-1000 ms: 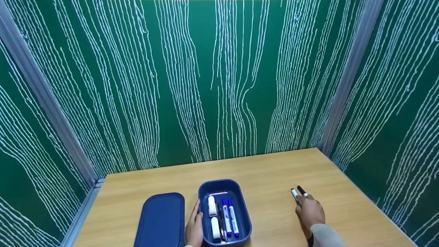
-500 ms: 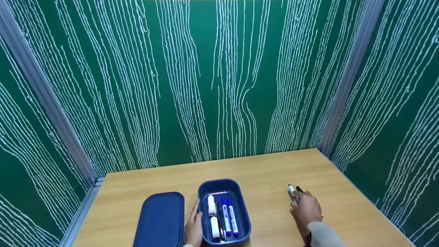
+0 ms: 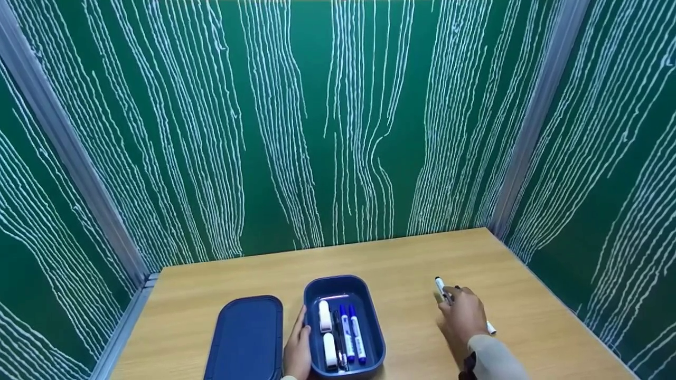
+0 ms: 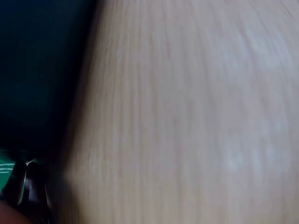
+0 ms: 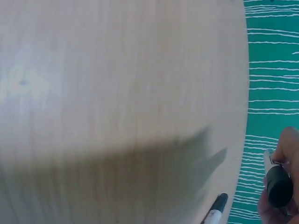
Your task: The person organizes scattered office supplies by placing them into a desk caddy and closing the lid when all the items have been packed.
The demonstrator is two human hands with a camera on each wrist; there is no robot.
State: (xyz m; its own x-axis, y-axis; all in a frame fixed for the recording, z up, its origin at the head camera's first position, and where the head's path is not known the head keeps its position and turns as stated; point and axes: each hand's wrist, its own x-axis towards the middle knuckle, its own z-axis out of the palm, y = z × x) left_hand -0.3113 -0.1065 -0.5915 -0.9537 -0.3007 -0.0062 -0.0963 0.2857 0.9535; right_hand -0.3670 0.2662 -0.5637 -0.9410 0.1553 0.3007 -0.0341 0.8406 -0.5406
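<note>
My right hand (image 3: 462, 315) pinches a white marker with black ends (image 3: 440, 285) just above the table. In the right wrist view the black end of this marker (image 5: 279, 187) points at the camera, between finger and thumb. A second black-and-white marker (image 5: 217, 208) lies on the table below; in the head view the hand covers most of it. My left hand (image 3: 298, 352) rests with extended fingers along the left wall of a dark blue box (image 3: 376, 338). Inside the box lie two blue-capped markers (image 3: 357, 338), two white oblong items (image 3: 330, 349) and dark slim pens (image 3: 338, 338).
A dark blue lid (image 3: 247, 338) lies flat on the wooden table (image 3: 406, 264), left of the box. Green walls with white wavy lines (image 3: 369, 132) and metal corner posts (image 3: 520, 158) enclose the table's back and sides.
My right hand has moved a little left, carrying one marker away from the other, whose white end now shows behind the hand. The left hand and box look the same.
</note>
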